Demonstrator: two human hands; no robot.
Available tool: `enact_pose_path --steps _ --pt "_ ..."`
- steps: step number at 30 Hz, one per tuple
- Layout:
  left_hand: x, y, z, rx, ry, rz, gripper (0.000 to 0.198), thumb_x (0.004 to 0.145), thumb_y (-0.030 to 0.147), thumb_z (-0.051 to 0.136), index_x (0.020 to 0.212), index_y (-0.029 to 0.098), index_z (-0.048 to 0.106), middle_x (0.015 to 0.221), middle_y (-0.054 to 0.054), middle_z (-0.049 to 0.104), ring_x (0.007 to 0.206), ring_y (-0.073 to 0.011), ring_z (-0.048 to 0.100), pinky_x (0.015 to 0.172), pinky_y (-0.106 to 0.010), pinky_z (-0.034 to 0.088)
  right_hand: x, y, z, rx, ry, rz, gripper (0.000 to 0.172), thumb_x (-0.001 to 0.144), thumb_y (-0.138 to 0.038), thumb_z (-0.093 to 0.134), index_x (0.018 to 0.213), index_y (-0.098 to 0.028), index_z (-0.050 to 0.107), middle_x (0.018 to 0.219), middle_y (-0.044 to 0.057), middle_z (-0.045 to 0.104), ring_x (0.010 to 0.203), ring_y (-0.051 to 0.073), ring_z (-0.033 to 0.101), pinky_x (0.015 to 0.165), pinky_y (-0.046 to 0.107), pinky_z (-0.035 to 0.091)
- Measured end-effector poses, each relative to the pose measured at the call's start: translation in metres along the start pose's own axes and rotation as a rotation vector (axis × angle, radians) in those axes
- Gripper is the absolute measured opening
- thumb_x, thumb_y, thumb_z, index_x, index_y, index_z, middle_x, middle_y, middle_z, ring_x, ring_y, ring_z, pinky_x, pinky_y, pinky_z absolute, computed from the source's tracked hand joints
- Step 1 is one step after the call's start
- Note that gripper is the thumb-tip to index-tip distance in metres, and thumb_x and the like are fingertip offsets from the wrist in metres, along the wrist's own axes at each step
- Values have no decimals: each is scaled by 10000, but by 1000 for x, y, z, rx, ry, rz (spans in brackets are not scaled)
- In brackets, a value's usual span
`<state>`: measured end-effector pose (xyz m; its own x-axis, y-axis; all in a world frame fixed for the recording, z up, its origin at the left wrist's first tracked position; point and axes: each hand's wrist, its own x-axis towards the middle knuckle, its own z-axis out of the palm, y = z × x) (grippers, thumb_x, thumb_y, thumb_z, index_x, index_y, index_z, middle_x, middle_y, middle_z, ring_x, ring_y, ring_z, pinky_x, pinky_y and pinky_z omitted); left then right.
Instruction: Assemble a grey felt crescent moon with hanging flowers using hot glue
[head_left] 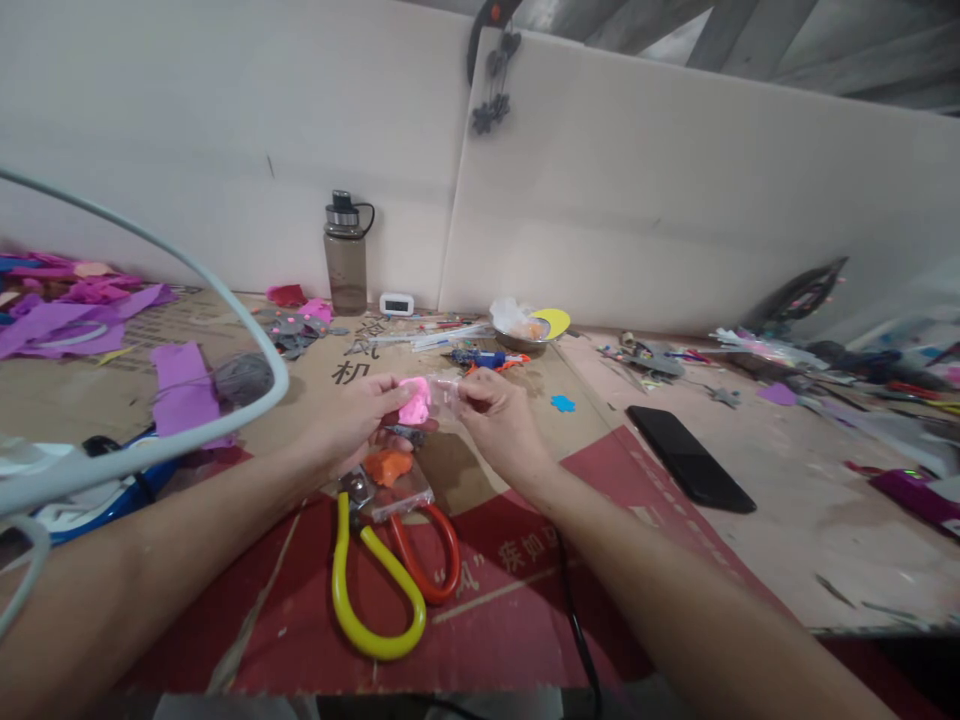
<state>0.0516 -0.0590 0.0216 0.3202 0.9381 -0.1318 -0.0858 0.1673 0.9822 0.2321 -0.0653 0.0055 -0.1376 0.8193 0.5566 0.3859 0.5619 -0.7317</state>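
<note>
My left hand (pixel 375 415) grips a bright pink piece (pixel 414 399) between thumb and fingers; its exact kind I cannot make out. Clear plastic, like a small bag (pixel 445 397), stretches from the pink piece to my right hand (pixel 491 410), whose fingers pinch its right end. Just below my hands lies an orange piece (pixel 388 467) in or under another clear plastic bag (pixel 409 505). That bag rests over the top of a cutting tool with a yellow handle (pixel 379 625) and a red handle (pixel 450 560).
A blue and orange glue gun (pixel 484 359) lies beyond my hands, near a metal bowl (pixel 517 335). A bottle (pixel 346 260) stands at the wall. To the right are a blue cutout (pixel 563 403) and a black phone (pixel 686 458). A pale curved tube (pixel 255 400) crosses the left foreground.
</note>
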Motion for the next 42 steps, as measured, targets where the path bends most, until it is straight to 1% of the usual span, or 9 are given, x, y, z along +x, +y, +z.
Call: enact_pose_path --steps 3,6,10,15,20,23,28,33,42 --pt "0 -1 0 -15 4 -8 168 807 306 647 809 145 600 738 -43 641 570 -97 602 428 -155 467 -1 3 1 -35 -27 -8 158 811 -234 586 688 -213 684 681 4 523 668 136 483 639 263 403" --pt "0 -1 2 -2 19 1 168 792 293 669 819 137 613 736 -48 648 567 -90 596 439 -149 466 -1 5 3 -30 -57 10 109 790 -286 643 728 -217 702 686 6 550 673 141 495 635 268 398" --pt "-3 0 5 70 15 6 235 769 344 689 820 127 615 777 -72 666 618 -116 621 465 -173 485 0 5 3 27 -16 28 151 800 -259 623 680 -207 699 714 16 591 717 149 535 671 274 412" --pt "-4 -2 5 119 18 57 275 766 397 683 827 139 612 776 -63 664 617 -106 601 489 -177 479 0 1 3 53 -34 71 138 793 -303 643 736 -204 720 676 6 601 673 139 519 639 267 401" --pt "-3 -5 7 92 42 91 284 745 387 702 842 134 618 791 -56 661 660 -114 608 550 -201 501 -1 -1 0 -214 -8 -43 126 803 -252 635 713 -231 721 689 15 586 719 157 500 659 283 378" --pt "-4 -4 9 104 33 77 310 733 410 706 838 132 618 763 -48 656 634 -109 599 526 -197 487 0 -3 -2 -349 -24 -84 102 791 -236 652 714 -236 719 744 32 609 789 183 501 702 305 376" --pt "-4 -6 10 66 -6 46 295 729 391 717 797 124 610 720 -41 643 614 -110 605 521 -194 489 0 -4 -1 -286 -25 -94 93 760 -200 673 673 -225 690 741 21 607 788 177 522 733 313 393" --pt "-2 -9 11 -45 48 57 228 755 327 707 800 122 619 732 -31 641 585 -86 582 547 -206 518 0 -5 1 -273 40 -120 172 757 -202 671 593 -207 619 711 22 597 749 172 525 723 316 400" --pt "-4 -5 11 -105 51 28 139 824 249 624 801 113 635 798 -93 685 666 -131 638 546 -201 517 0 -2 0 -129 50 -101 67 752 -226 667 687 -212 668 778 26 588 810 174 545 779 326 439"
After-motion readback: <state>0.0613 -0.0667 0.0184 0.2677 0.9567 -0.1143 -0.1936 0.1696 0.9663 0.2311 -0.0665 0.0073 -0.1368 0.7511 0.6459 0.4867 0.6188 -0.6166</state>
